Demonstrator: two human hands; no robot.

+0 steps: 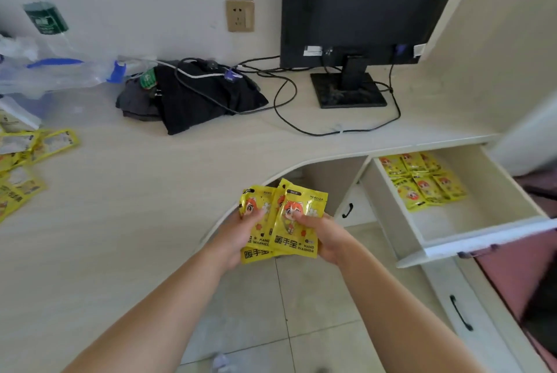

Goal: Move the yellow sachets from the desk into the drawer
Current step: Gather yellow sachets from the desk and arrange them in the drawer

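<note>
From the head camera, both hands hold a small fan of yellow hand-warmer sachets just off the desk edge: left hand fingers curled round one side, right hand fingers pinching the other. More sachets lie in the open drawer (back left corner), and others at the desk's far left.

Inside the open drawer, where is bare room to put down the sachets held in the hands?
The open drawer is bare along its right side and in the near part behind its front panel. The far-left corner is crowded with the stored sachets. Both the left hand and right hand hold the held sachets.
</note>
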